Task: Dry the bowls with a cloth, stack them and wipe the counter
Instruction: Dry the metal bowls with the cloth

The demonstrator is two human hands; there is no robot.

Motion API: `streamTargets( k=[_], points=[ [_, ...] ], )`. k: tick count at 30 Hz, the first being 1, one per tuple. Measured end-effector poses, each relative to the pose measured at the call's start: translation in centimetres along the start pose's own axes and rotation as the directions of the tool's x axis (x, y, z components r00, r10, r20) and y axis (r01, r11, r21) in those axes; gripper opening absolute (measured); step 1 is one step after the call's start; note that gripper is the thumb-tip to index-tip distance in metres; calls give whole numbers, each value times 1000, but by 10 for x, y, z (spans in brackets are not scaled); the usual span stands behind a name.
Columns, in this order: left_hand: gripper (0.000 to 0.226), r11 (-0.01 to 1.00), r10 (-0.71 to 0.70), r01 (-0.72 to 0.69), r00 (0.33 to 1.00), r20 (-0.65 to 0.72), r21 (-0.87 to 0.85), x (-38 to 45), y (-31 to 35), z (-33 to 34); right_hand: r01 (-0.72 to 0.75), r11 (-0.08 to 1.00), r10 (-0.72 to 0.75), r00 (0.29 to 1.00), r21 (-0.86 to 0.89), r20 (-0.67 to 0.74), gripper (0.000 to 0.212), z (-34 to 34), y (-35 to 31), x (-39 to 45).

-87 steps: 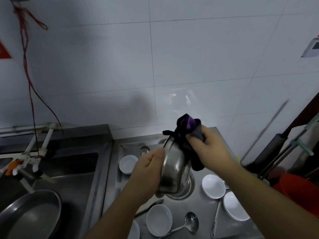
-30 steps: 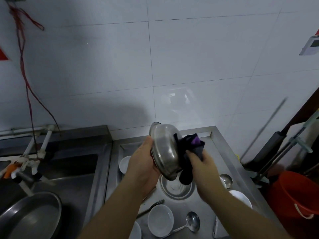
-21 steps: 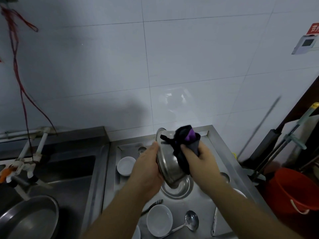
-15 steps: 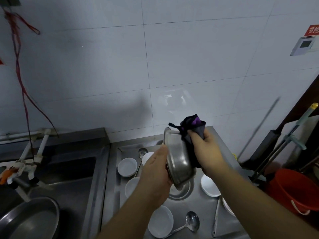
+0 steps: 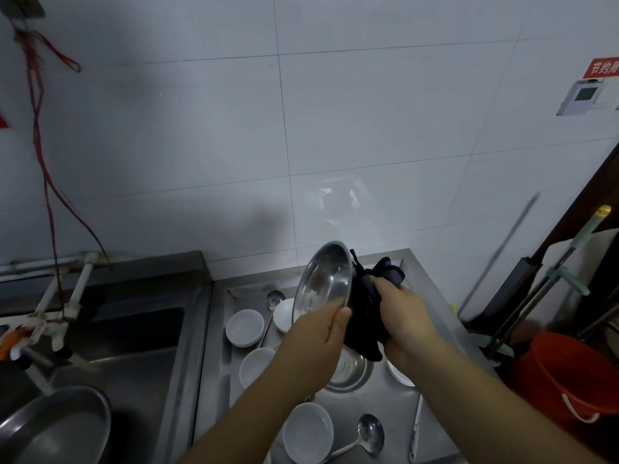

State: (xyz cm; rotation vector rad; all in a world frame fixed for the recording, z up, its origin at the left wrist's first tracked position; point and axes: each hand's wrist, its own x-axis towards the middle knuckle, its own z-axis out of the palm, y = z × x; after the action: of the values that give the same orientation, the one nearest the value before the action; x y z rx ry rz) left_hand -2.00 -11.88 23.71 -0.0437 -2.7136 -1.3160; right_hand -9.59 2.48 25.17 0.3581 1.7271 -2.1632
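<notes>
1. Steel bowl (image 5: 323, 284): outer face hidden behind its rim and the dark cloth (image 5: 366, 316).
2. Second steel bowl (image 5: 348, 371) on the counter (image 5: 432, 426): largely covered by the left hand (image 5: 313, 349).
3. White dish (image 5: 398, 375): mostly hidden under the right hand (image 5: 407, 321).
4. Basin (image 5: 55, 426): cut by the frame's lower-left edge.
5. Red wall sign (image 5: 601, 67): cut off at the right, lettering unreadable.

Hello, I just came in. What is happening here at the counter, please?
A person is drying a metal bowl above a steel counter. The left hand holds the bowl tilted by its lower rim, and the right hand presses a dark cloth against its outer side. Below, several white bowls lie apart, not stacked, with another metal bowl and a ladle among them. A red bucket stands to the right.
</notes>
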Motion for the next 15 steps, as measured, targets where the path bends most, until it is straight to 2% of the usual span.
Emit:
streamTargets(
  k=[1,3,5,6,12,15],
  points=[
    [32,997,22,-24,999,35,80,0,0,0,15,1000,-15,1000,5,-3,21,-1,-2,1],
    [28,976,53,-70,994,91,204,0,0,0,27,1000,-27,1000,-11,5,40,-4,-5,2],
    [24,954,91,-123,988,128,275,0,1,1,4,998,-2,1000,-62,27,61,-7,-8,3],
    [25,940,110,-149,984,142,308,0,1,2,-1,996,3,1000,-88,23,63,-10,-9,3],
    [32,790,272,-313,949,156,526,2,-4,10,77,980,-101,987,-185,-128,33,-25,-4,11],
    [45,689,308,-348,935,178,636,2,-7,18,76,976,-110,981,-203,-162,29,-33,2,14]
  ],
)
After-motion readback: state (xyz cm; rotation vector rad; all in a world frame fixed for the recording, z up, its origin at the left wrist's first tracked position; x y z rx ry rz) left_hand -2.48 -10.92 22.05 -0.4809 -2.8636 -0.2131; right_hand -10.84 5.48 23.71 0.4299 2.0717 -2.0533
